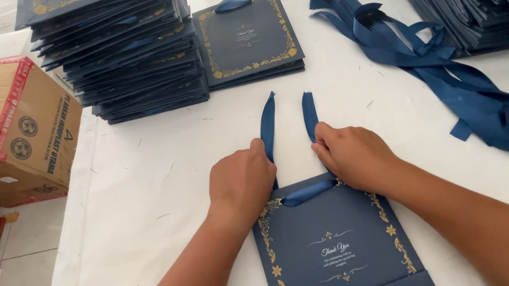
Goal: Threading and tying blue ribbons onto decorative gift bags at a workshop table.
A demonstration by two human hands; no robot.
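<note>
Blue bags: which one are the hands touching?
The flat bag nearest the camera, alone; both hands pinch its ribbon ends. The others sit in stacks behind.

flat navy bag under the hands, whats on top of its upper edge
A loop of blue ribbon lies across the top of the navy bag. The left hand and right hand cover its upper corners, hiding where the ribbon passes through.

Bag (339, 247) bottom cut off by edge; hands hide ribbon (269, 126) roots.
</note>
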